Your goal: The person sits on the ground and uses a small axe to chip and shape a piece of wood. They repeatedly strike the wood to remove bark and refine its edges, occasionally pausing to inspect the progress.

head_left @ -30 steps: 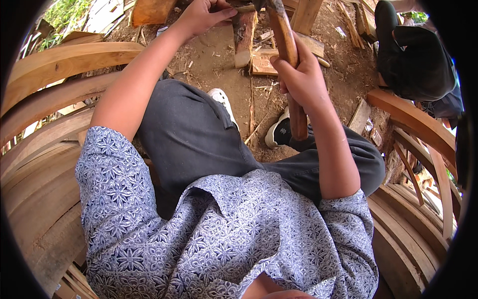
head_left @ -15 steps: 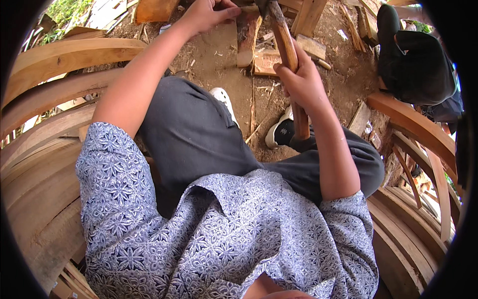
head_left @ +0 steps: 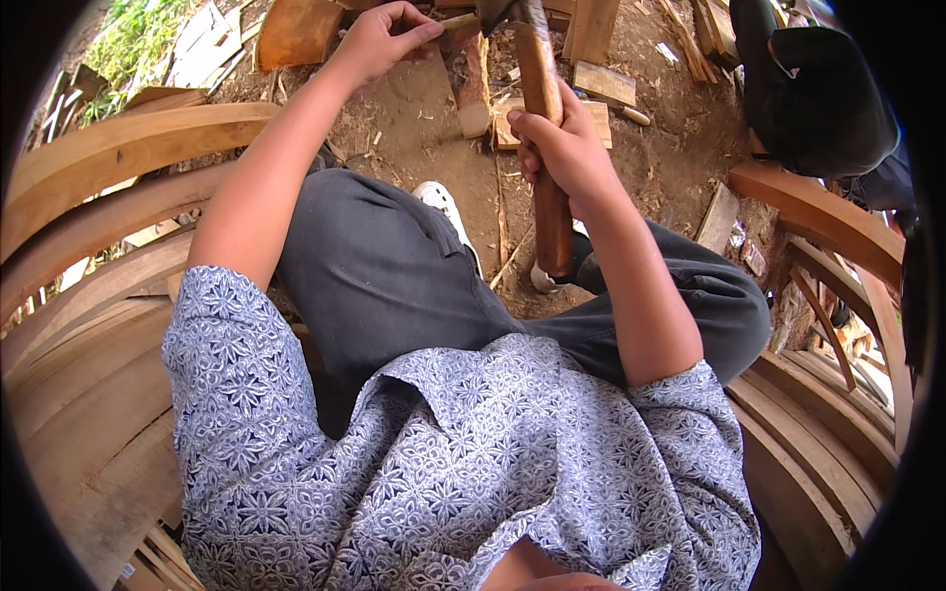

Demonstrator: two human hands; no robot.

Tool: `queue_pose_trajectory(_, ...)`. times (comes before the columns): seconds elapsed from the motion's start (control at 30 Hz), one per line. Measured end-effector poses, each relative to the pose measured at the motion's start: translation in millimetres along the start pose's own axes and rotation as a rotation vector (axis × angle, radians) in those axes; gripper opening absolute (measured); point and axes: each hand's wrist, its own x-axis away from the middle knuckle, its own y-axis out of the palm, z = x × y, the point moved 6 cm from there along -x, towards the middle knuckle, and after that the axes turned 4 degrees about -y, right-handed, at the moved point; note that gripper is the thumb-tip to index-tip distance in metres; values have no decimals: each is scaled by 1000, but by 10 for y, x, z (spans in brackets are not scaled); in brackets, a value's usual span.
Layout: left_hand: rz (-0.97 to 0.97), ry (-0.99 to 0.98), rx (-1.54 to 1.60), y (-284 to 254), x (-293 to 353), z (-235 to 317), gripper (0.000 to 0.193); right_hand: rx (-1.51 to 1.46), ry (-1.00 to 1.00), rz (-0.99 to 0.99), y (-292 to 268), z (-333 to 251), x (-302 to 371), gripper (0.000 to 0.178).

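My right hand [head_left: 564, 148] is wrapped round the wooden handle of a hatchet [head_left: 540, 74]. Its dark metal head lies at the top edge, partly cut off, with the blade towards my left hand. My left hand [head_left: 382, 44] pinches one end of a small, thin wooden stick [head_left: 459, 22] between thumb and fingers. The stick's other end points at the hatchet head, close to it; whether they touch I cannot tell. Just below the stick is a reddish-brown wood block [head_left: 473, 94] with a pale cut face, on the dirt ground.
Curved timber beams [head_left: 128, 128] run along my left, and more planks [head_left: 823, 433] lie on my right. Offcuts [head_left: 603, 85] and shavings litter the dirt between my feet and beyond. A person in dark clothes [head_left: 823, 98] is close by at the upper right.
My right hand has shifted left, and the hatchet handle now stands more upright in the picture. The left hand still pinches the stick, slightly further left; the whole view has shifted a little.
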Motion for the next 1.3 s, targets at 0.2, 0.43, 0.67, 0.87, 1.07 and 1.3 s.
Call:
queue_pose_trajectory(0.2, -77, 11, 118, -11, 36, -34, 20, 273, -345, 47, 40, -308, 33, 70)
queue_pose_trajectory(0.43, -51, -3, 76, -65, 31, -91, 20, 347, -184, -45, -36, -120, -4, 69)
queue_pose_trajectory(0.67, -37, -3, 42, -105, 13, -104, 19, 52, -8, -47, -16, 32, 1, 63)
queue_pose_trajectory(0.87, -56, 17, 49, -73, 26, -54, 17, -519, 143, -42, 126, 182, 57, 58)
queue_pose_trajectory(1.07, -11, -23, 107, -54, 101, -1, 20, 294, -220, 6, -11, -153, -25, 66)
queue_pose_trajectory(1.3, 24, -9, -54, -157, 72, -60, 22, 324, -301, 59, 22, -161, -5, 67)
